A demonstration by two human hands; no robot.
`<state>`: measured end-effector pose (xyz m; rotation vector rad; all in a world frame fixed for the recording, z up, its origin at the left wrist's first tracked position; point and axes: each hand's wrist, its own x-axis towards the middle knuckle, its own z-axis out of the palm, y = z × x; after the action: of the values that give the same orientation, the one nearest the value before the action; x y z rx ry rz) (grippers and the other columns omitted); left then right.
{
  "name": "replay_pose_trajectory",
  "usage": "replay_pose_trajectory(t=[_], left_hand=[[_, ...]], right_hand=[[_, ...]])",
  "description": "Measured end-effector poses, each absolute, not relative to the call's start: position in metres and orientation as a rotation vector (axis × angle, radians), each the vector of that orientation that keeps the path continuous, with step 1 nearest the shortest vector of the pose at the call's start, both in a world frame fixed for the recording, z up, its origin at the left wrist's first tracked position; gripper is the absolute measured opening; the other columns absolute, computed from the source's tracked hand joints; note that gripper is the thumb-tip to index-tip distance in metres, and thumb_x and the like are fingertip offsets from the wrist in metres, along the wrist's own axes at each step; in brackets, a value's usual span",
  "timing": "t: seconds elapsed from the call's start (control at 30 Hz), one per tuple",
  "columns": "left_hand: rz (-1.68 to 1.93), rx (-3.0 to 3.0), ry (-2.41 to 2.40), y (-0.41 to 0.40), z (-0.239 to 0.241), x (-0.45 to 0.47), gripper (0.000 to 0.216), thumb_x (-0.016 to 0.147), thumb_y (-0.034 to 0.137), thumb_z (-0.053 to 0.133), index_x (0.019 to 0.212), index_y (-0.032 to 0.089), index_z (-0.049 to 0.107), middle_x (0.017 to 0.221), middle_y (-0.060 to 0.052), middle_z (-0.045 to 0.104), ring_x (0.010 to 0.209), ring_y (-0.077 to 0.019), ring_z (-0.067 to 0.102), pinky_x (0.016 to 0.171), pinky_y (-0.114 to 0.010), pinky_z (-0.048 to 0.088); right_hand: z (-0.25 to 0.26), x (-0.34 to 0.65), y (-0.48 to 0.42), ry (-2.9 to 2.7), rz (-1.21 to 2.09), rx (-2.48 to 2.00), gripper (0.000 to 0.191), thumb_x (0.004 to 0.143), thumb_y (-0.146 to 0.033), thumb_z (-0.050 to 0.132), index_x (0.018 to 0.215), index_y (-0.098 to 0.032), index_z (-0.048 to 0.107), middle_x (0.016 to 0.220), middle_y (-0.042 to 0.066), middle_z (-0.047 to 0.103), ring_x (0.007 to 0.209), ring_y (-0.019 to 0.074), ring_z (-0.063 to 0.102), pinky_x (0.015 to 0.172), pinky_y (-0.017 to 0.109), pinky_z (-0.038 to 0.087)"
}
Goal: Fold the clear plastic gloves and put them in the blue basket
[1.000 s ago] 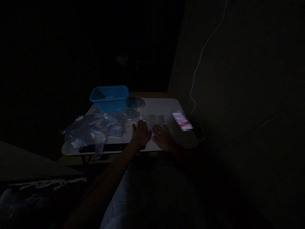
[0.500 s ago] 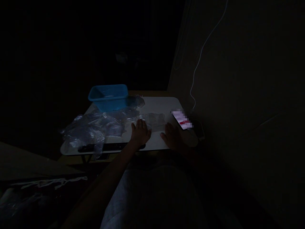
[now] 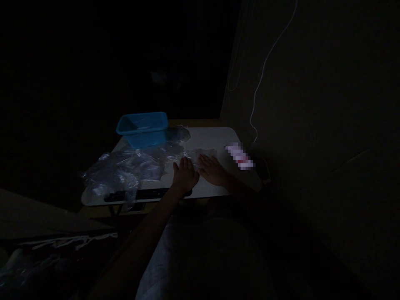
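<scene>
My left hand [image 3: 185, 174] lies flat with its fingers stretched out at the near middle of the white table [image 3: 215, 134]. Just right of it, my right hand [image 3: 212, 170] is laid flat too, fingers pointing up and left. Under and beyond my right hand is a clear plastic bag [image 3: 204, 152], spread thin on the tabletop; its near part is covered by the hands. A heap of crumpled clear plastic bags [image 3: 125, 171] spreads to the left of my left hand.
A blue plastic basin [image 3: 150, 139] stands at the table's back left. On the right lies a lit phone [image 3: 240, 157], its screen blurred. A white cable [image 3: 261, 79] hangs along the right wall. A dark slot [image 3: 146, 194] runs along the front edge. The room is very dim.
My right hand has slid left, from the bag's right side onto the bag and close to my left hand. My left hand has stayed in place.
</scene>
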<state>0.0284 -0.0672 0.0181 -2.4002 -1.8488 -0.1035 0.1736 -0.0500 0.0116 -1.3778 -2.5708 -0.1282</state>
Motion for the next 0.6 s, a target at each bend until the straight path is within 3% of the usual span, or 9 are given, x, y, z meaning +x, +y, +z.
replay_pose_trajectory(t=[0.43, 0.6], left_hand=[[-0.136, -2.393, -1.849, -0.067, 0.015, 0.029, 0.063, 0.087, 0.040, 0.020, 0.134, -0.001, 0.029, 0.140, -0.024, 0.028, 0.132, -0.0330, 0.022, 0.101, -0.056, 0.019], [-0.118, -2.403, -1.859, -0.068, 0.019, 0.030, 0.061, 0.088, 0.039, 0.020, 0.133, -0.001, 0.030, 0.141, -0.024, 0.027, 0.132, -0.0331, 0.021, 0.101, -0.056, 0.019]], right_hand=[[0.000, 0.205, -0.038, -2.424, -0.182, -1.562, 0.050, 0.090, -0.040, 0.030, 0.130, -0.011, 0.040, 0.137, 0.018, 0.038, 0.129, 0.0272, 0.031, 0.103, 0.052, 0.023], [0.006, 0.202, -0.040, -2.414, -0.188, -1.559, 0.051, 0.090, -0.039, 0.032, 0.132, -0.010, 0.038, 0.138, 0.019, 0.036, 0.131, 0.0278, 0.026, 0.105, 0.053, 0.018]])
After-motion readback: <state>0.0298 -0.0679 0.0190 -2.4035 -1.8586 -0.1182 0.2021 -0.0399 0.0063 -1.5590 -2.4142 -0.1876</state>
